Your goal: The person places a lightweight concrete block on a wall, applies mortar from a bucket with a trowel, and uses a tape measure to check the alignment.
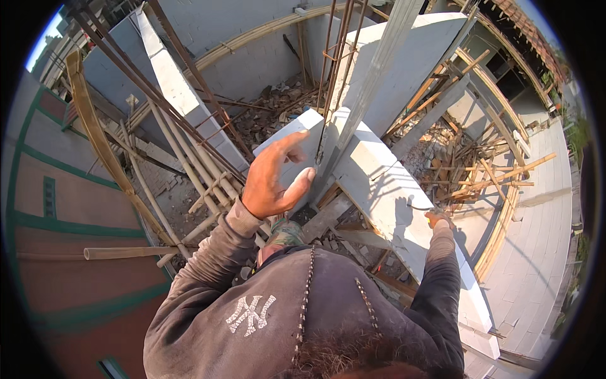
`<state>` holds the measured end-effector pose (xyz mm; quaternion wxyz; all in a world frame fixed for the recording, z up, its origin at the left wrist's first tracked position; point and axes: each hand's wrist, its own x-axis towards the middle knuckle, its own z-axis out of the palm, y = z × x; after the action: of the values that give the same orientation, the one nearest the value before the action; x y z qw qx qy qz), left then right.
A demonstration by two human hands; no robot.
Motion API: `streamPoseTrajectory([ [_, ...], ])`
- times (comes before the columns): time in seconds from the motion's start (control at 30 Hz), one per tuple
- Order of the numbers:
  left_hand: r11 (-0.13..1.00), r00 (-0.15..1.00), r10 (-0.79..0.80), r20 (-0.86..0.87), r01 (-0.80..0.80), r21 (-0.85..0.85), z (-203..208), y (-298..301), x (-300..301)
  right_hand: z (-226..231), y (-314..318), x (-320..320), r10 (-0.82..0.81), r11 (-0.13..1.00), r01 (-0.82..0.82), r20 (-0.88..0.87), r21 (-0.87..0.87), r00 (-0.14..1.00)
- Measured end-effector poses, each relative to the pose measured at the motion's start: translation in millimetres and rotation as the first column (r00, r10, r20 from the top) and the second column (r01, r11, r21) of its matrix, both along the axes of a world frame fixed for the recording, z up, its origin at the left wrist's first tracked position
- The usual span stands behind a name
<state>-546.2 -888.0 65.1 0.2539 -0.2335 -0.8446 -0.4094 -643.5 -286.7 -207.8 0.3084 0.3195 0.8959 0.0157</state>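
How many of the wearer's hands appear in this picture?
2: the left hand, raised near the centre; the right hand, lower, toward the right, beside the white wall and partly hidden.

Bright, hard sunlight filled the scene, casting sharp, dark shadows (404, 213) across the white block wall (363, 155), whose palest faces nearly washed out. Straight edges bowed toward a black circular rim, and the foliage (576, 142) at the far right looked soft and smeared.
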Motion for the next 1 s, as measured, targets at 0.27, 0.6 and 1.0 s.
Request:
streamPoseTrajectory([
  [0.27,0.949,0.636,0.118,0.762,0.154,-0.275,-166.8,-15.1,-61.6,46.1,-23.9,20.0,0.026,0.995,-0.025,-0.008,0.093,1.0],
  [0.6,0.8,-0.53,0.57,0.628,0.182,-0.572,-315.3,-328.0,373.3,39.9,-35.2,23.3,-0.321,0.947,0.305,-0.353,-0.102,0.879],
  [1.0,0.613,0.762,0.121,0.636,0.447,-0.652,-410.9,-140.2,45.6,200.4,-260.1,34.4,0.195,0.63,-0.681,-0.772,-0.374,0.605],
])
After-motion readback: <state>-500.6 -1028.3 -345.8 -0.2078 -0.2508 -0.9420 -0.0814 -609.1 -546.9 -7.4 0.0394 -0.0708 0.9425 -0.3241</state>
